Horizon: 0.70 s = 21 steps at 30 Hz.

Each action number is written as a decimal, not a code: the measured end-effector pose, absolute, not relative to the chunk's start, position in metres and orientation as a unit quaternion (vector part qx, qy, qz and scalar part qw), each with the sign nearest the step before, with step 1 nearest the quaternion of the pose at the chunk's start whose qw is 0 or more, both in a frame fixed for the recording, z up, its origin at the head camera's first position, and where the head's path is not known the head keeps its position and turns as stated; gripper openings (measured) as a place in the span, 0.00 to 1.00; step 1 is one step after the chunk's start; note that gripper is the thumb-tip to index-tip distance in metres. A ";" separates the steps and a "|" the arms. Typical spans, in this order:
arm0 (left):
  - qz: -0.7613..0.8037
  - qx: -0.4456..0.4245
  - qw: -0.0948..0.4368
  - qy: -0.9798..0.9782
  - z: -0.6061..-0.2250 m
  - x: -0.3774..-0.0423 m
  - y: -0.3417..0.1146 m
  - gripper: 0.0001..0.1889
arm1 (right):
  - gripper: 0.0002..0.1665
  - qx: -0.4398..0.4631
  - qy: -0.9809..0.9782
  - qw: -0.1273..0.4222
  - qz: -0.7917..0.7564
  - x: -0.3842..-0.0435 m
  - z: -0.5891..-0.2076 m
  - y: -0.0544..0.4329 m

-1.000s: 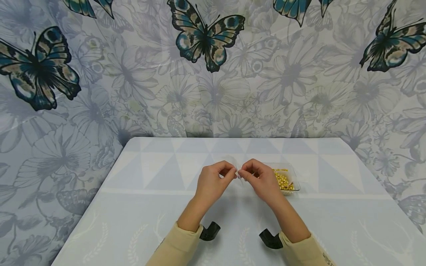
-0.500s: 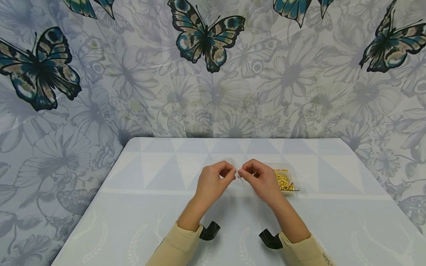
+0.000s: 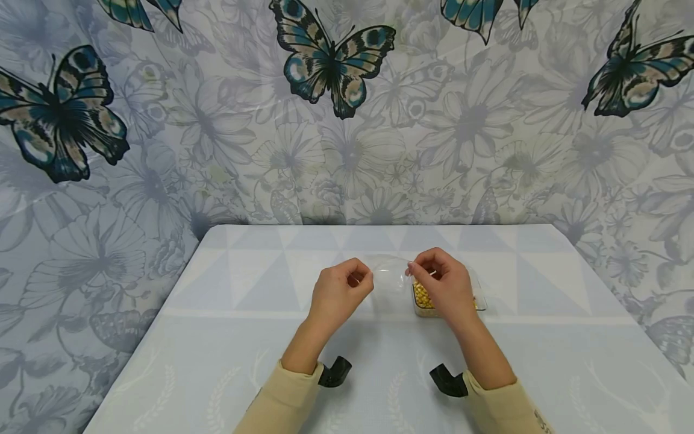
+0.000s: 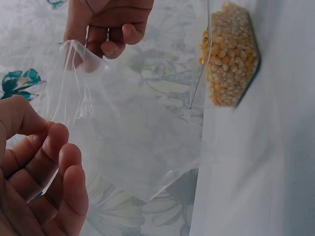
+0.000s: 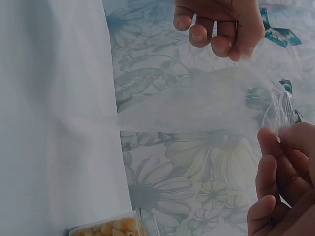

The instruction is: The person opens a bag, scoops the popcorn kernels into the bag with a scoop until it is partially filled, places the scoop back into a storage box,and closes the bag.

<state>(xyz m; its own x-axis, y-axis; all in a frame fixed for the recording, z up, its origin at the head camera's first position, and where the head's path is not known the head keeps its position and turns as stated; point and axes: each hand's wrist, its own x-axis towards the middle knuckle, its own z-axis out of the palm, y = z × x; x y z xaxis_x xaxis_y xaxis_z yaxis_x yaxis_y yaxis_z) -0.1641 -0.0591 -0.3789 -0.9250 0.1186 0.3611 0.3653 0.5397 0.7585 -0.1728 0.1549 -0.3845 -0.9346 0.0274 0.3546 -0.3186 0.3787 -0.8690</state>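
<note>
A clear plastic bag (image 4: 133, 132) hangs stretched between both hands above the table. My left hand (image 3: 340, 290) pinches one upper edge of it between thumb and forefinger. The opposite edge is pinched by my right hand (image 3: 443, 283), and the film gathers into creases at its fingertips in the right wrist view. Behind and below the right hand stands a clear rectangular container (image 3: 425, 311) filled with yellow corn kernels (image 4: 229, 64). That hand hides part of the container in the head view.
The white and pale-grey patterned table (image 3: 244, 355) reaches back to a wall covering (image 3: 228, 157) printed with flowers and butterflies. Black curved pieces (image 3: 336, 372) stick out from both cream sleeves (image 3: 284, 398).
Both hands were close together and have moved apart, the right one farther, to the right and slightly up. The clear bag is now spread between them.
</note>
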 end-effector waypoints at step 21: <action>-0.463 -0.149 0.128 -0.865 -0.380 -0.164 -0.055 0.04 | 0.03 0.092 -0.825 0.178 0.529 -0.171 -0.384 0.153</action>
<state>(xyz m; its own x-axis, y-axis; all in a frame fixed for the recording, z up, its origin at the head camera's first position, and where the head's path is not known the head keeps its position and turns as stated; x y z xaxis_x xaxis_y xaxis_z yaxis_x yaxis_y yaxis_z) -0.1639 -0.0554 -0.3798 -0.9227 0.1401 0.3592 0.3766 0.5275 0.7615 -0.1711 0.1532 -0.3836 -0.9195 0.0370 0.3914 -0.3402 0.4242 -0.8393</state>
